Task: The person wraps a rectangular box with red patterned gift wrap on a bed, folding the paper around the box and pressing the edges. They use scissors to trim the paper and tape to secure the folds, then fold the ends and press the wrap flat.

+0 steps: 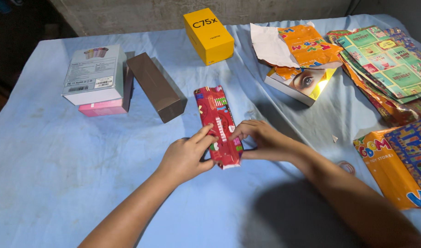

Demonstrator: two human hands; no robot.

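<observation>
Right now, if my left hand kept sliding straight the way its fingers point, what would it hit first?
The left hand points up and right, and its fingertips already touch the red wrapped box. That box comes first; your right hand presses its far side.

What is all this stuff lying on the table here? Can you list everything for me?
red wrapped box: one, red patterned paper, centre, under both hands
yellow box: one, yellow, far centre
brown box: one, brown, left of centre
white box: one, white, far left, on the pink box
pink box: one, pink, under the white box
gold box: one, gold, right, partly under torn orange paper
paper sheets: a stack, green and orange, far right
cloth: one, blue, covering the table
hands: left and right, touching the wrapped box's near end
</observation>
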